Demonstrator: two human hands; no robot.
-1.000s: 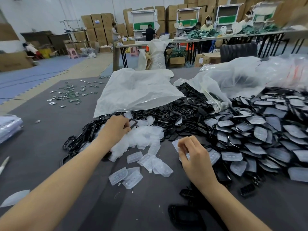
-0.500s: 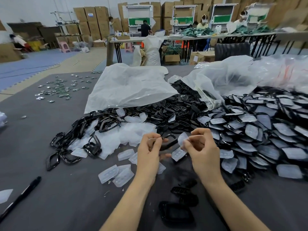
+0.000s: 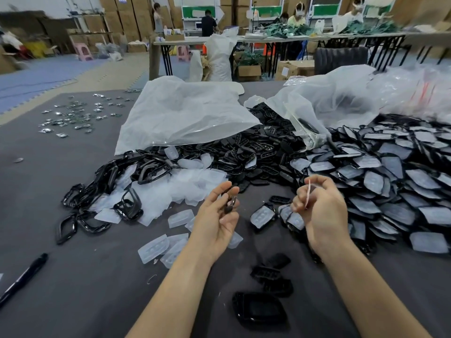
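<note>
at centre frame, a worker's left hand (image 3: 216,219) is pinching a small black frame (image 3: 230,206) between thumb and curled fingers above the grey table (image 3: 73,284). just to its right, the right hand (image 3: 324,211) is pinching a thin clear pad (image 3: 308,192), seen edge-on. a heap of black shells (image 3: 244,152) and a white plastic bag (image 3: 185,118) are lying behind them, across mid-frame.

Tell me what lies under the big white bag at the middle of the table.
Black plastic frames poke out from under the front edge of the white bag, with a clear pad among them. Whatever lies further beneath is covered.
</note>
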